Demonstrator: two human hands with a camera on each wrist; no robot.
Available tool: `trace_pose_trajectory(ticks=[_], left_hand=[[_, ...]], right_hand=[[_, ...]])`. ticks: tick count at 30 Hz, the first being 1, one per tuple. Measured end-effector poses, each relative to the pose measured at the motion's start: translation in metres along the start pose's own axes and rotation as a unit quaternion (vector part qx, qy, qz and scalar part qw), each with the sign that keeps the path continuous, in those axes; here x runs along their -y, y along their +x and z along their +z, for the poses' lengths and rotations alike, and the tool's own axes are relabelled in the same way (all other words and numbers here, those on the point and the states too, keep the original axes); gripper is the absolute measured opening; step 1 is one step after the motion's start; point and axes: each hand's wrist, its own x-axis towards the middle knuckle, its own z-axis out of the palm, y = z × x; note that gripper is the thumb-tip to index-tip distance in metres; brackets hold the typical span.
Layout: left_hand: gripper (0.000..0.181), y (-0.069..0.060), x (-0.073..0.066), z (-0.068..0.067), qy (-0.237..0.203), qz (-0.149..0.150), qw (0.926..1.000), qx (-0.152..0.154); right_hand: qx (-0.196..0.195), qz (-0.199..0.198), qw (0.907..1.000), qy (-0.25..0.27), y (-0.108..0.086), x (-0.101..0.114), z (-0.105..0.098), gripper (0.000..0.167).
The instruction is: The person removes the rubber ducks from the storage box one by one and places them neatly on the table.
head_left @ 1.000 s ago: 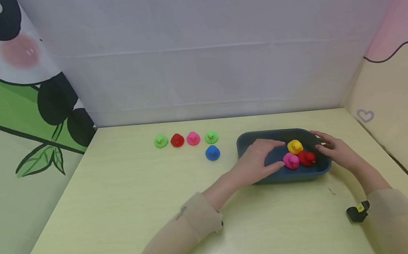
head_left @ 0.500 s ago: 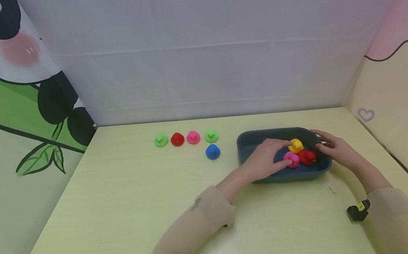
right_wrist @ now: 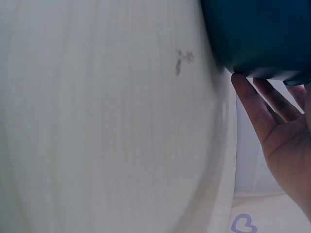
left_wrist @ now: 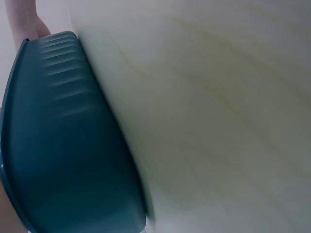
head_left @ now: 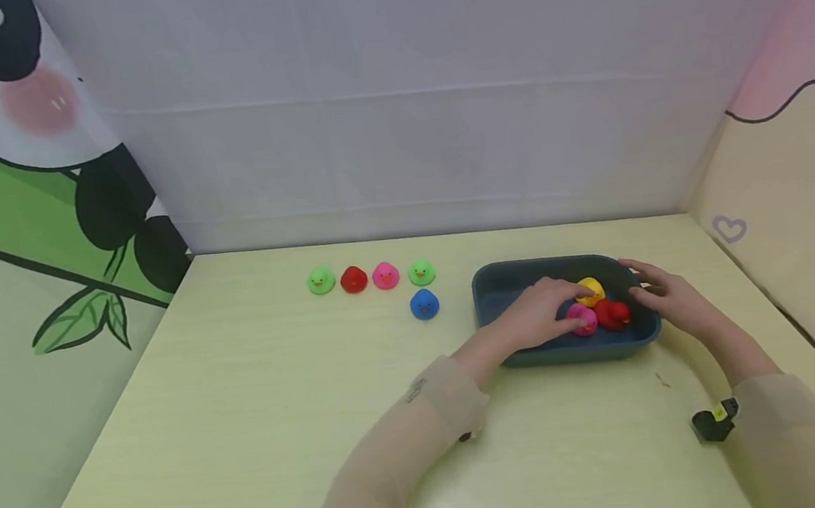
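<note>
A dark blue plastic tray (head_left: 504, 276) stands on the table, with a yellow rubber duck (head_left: 587, 287), a pink rubber duck (head_left: 582, 318) and a red rubber duck (head_left: 613, 314) inside. My left hand (head_left: 538, 314) reaches over the near left side. Its thumb and fingers pinch the pink duck, and the fingertips partly cover the yellow one. At the right end, my right hand (head_left: 673, 303) holds the tray by its rim. The right wrist view shows fingers (right_wrist: 255, 107) against the outer end wall. In the left wrist view the tray's side (left_wrist: 73, 145) hides the ducks.
Left of the tray a row holds a green duck (head_left: 320, 281), a red duck (head_left: 353, 279), a pink duck (head_left: 385, 275) and another green duck (head_left: 421, 272). A blue duck (head_left: 424, 304) sits below the row's right end. Printed cloth walls (head_left: 396, 155) border the table.
My left hand has moved right and closed in on the pink duck; its fingertips now overlap the yellow duck. My right hand and the tray have stayed in place.
</note>
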Motion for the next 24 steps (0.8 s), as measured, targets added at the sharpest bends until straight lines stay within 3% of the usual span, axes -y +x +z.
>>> trace_pose_trajectory(ticks=[14,24], left_hand=[[0.05,0.013,0.0,0.009,0.062,-0.001,0.9956,0.07],[0.044,0.011,-0.001,0.01,0.069,-0.011,0.9937,0.088]], right_hand=[[0.005,0.001,1.0,0.002,0.001,0.001,0.0,0.056],[0.0,0.0,1.0,0.01,-0.002,0.005,0.001,0.054]])
